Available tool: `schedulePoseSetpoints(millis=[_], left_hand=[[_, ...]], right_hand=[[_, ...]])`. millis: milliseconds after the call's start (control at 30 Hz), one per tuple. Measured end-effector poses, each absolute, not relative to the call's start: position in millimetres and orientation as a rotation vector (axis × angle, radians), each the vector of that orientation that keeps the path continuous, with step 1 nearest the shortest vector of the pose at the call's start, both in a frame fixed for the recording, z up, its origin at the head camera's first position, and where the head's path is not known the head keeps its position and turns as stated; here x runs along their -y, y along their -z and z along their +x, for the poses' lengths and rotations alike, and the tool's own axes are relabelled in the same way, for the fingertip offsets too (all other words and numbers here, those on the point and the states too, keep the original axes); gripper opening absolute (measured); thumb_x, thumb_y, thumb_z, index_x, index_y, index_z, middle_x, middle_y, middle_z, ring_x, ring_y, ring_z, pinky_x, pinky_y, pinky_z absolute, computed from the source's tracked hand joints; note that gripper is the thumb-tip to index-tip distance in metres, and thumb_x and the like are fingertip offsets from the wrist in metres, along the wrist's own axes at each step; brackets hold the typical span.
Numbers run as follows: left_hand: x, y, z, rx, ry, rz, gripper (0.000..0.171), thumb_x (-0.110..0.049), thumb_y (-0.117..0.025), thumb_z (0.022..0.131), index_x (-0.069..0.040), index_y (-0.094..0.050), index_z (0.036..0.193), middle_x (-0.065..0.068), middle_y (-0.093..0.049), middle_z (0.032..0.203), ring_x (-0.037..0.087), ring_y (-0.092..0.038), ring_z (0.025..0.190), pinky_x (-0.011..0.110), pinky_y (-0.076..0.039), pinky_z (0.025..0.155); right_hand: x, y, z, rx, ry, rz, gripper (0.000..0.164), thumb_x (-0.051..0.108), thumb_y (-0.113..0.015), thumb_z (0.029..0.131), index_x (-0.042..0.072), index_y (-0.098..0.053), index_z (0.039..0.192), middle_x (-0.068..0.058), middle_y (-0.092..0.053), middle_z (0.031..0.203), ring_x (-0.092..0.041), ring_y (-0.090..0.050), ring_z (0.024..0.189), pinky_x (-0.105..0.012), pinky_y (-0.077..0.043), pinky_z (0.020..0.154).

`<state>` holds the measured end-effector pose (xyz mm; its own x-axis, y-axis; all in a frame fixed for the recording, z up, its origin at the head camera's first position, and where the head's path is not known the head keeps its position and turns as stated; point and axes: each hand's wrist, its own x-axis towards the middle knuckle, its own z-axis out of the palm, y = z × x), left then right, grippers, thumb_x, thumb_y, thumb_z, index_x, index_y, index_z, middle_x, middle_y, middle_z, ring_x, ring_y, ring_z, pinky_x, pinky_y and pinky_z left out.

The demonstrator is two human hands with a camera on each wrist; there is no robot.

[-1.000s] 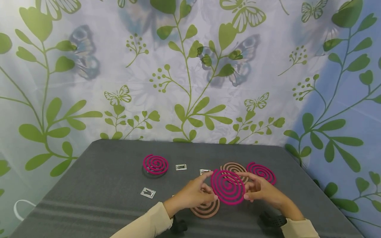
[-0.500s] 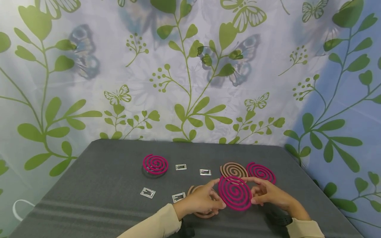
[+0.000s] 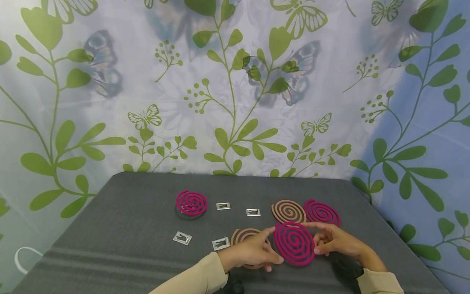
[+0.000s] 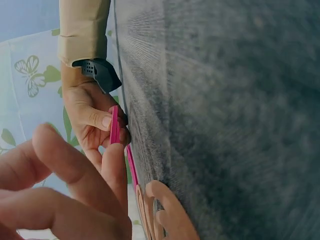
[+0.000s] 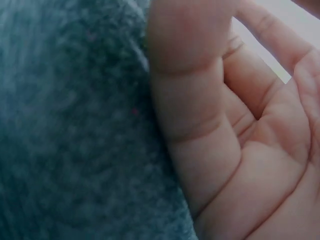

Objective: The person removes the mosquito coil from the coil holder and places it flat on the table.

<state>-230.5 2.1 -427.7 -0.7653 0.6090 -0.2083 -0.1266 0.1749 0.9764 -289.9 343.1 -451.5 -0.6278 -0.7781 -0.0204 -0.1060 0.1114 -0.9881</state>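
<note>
In the head view a pink mosquito coil (image 3: 295, 243) is held face-on above the front right of the table. My left hand (image 3: 251, 250) holds its left edge, index finger at the upper side and thumb lower down. On the opposite edge my right hand (image 3: 339, 243) grips it, the index finger stretched along the top and the thumb at the lower side. The left wrist view shows the coil (image 4: 115, 125) edge-on, with the right thumb pressed on it. A tan mosquito coil (image 3: 238, 233) lies partly hidden under my left hand. The right wrist view shows only fingers and palm.
Another tan coil (image 3: 289, 211) and a pink coil (image 3: 322, 212) lie at the back right. A further pink coil (image 3: 192, 202) sits raised at the back left, apparently on a metal stand. Several flat metal stands (image 3: 182, 238) lie on the grey table (image 3: 121, 228). A patterned curtain hangs behind.
Both hands have moved right and toward the front with the pink coil between them. The near tan coil and a metal stand beside it have come more into view.
</note>
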Motion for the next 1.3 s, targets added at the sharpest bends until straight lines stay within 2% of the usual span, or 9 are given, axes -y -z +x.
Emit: schedulePoseSetpoints(millis=[100,267,400,467,533,667,767,1000,1300], left_hand=[[-2,427,-230,-1.863,-1.654,0.441,0.087,0.003,-0.076,0.096,-0.009,-0.03,0.169,0.003,-0.075,0.085,0.008,-0.057,0.052,0.016,-0.032,0.043],[-2,431,-234,-1.847,-1.632,0.426,0.087,0.001,-0.077,0.096,-0.007,-0.03,0.168,0.005,-0.078,0.085,0.004,-0.052,0.046,0.016,-0.03,0.042],[0,439,-242,-1.835,-1.576,0.427,0.089,-0.006,-0.078,0.097,-0.007,-0.027,0.17,0.002,-0.081,0.088,0.002,-0.053,0.047,0.017,-0.032,0.043],[1,441,-244,-1.829,-1.562,0.441,0.089,-0.009,-0.078,0.098,-0.005,-0.025,0.17,0.001,-0.081,0.088,0.001,-0.055,0.049,0.017,-0.033,0.044],[2,443,-246,-1.795,-1.559,0.435,0.09,-0.011,-0.077,0.099,-0.005,-0.023,0.17,0.003,-0.081,0.09,0.002,-0.055,0.051,0.017,-0.033,0.045],[5,441,-245,-1.726,-1.579,0.426,0.085,-0.009,-0.072,0.104,-0.003,-0.019,0.17,0.009,-0.081,0.094,0.004,-0.055,0.051,0.016,-0.029,0.044],[5,440,-245,-1.7,-1.577,0.413,0.084,-0.009,-0.07,0.105,-0.002,-0.019,0.17,0.008,-0.08,0.094,0.004,-0.055,0.05,0.017,-0.027,0.043],[6,437,-245,-1.688,-1.555,0.417,0.085,-0.01,-0.07,0.104,-0.001,-0.018,0.171,0.0,-0.077,0.088,0.001,-0.056,0.049,0.015,-0.028,0.042],[6,436,-245,-1.724,-1.531,0.428,0.087,-0.013,-0.072,0.104,-0.003,-0.017,0.171,0.003,-0.08,0.093,0.001,-0.061,0.052,0.013,-0.035,0.043]], right_hand=[[-343,453,-291,-1.819,1.553,-0.896,0.066,-0.008,-0.063,0.104,0.029,-0.056,0.158,0.005,-0.073,0.091,-0.004,-0.057,0.068,-0.022,-0.054,0.066],[-341,454,-291,-1.816,1.539,-0.91,0.066,-0.008,-0.064,0.104,0.031,-0.057,0.157,0.005,-0.072,0.09,-0.012,-0.051,0.063,-0.025,-0.054,0.064],[-340,453,-291,-1.835,1.53,-0.898,0.066,-0.007,-0.064,0.103,0.034,-0.059,0.155,0.004,-0.073,0.091,-0.011,-0.052,0.064,-0.025,-0.053,0.065],[-339,453,-290,-1.849,1.528,-0.895,0.065,-0.007,-0.066,0.103,0.031,-0.059,0.155,0.003,-0.074,0.092,-0.009,-0.054,0.065,-0.025,-0.053,0.065],[-339,452,-289,-1.861,1.524,-0.886,0.063,-0.007,-0.067,0.102,0.02,-0.057,0.158,0.002,-0.075,0.092,-0.007,-0.055,0.066,-0.024,-0.053,0.065],[-338,451,-289,-1.884,1.505,-0.85,0.064,-0.005,-0.069,0.102,-0.014,-0.041,0.158,0.001,-0.076,0.092,-0.003,-0.059,0.068,-0.023,-0.054,0.066],[-338,449,-289,-1.9,1.481,-0.818,0.073,-0.003,-0.071,0.101,-0.026,-0.026,0.153,0.002,-0.076,0.091,-0.001,-0.06,0.069,-0.022,-0.054,0.066],[-338,444,-289,-1.937,1.439,-0.774,0.074,0.0,-0.074,0.101,-0.025,-0.028,0.153,0.002,-0.076,0.088,-0.002,-0.061,0.068,-0.024,-0.055,0.066],[-339,443,-287,-2.005,1.388,-0.732,0.07,-0.001,-0.072,0.099,-0.025,-0.033,0.151,0.002,-0.074,0.084,-0.005,-0.063,0.07,-0.026,-0.056,0.065]])
